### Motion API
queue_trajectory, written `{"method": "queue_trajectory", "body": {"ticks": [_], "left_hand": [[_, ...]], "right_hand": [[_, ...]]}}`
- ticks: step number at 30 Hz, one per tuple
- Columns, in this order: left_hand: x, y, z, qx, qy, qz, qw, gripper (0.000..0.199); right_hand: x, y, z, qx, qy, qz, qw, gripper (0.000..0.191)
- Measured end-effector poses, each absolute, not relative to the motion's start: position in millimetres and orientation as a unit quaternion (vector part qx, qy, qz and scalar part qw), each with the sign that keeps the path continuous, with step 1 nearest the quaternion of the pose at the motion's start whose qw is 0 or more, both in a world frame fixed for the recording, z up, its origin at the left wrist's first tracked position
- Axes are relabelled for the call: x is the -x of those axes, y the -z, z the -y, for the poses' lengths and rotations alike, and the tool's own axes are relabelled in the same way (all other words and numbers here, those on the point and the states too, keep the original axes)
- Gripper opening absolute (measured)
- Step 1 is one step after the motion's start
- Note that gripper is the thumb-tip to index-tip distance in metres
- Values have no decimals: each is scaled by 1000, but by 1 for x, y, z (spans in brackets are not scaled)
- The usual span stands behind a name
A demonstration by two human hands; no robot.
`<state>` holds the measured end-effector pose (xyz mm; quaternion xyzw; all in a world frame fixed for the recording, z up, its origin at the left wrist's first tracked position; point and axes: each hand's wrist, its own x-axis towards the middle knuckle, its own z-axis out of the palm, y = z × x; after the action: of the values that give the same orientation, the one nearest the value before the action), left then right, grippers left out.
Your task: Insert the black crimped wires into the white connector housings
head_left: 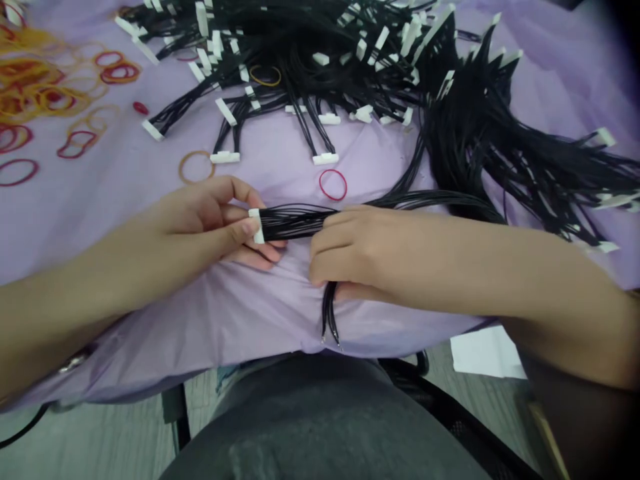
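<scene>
Between thumb and fingers, my left hand (220, 223) pinches a white connector (257, 227) at the end of a black wire harness (295, 222). The wires run rightward from it, side by side, into my right hand (355, 247), whose fingers are curled round them. A few loose wire ends (329, 320) with small metal tips hang down below my right hand. Beyond that hand, more black wires (430, 198) lead to the right and up to the pile. A red rubber band (333, 185) lies just above the harness, and a tan rubber band (197, 167) lies above my left hand.
A big heap of black wire harnesses (310, 40) with white connectors covers the far side of the purple cloth (280, 300). Another thick bundle (460, 133) spreads to the right. Yellow and red rubber bands (40, 87) are scattered at the left. The table edge is close to my lap.
</scene>
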<state>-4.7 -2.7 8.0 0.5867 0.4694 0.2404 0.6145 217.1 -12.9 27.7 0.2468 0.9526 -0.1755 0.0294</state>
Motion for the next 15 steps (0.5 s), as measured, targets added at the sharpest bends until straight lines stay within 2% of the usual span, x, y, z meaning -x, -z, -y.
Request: {"method": "queue_trajectory", "body": {"ticks": [3, 7, 15], "left_hand": [[8, -7, 1, -604, -229, -446, 619, 9], [9, -5, 1, -612, -233, -436, 617, 8], [14, 2, -5, -577, -227, -370, 692, 8]], "right_hand": [[-215, -27, 14, -216, 198, -954, 67, 11], [-216, -28, 14, -224, 209, -949, 76, 14], [-211, -32, 15, -276, 328, -903, -34, 11]]}}
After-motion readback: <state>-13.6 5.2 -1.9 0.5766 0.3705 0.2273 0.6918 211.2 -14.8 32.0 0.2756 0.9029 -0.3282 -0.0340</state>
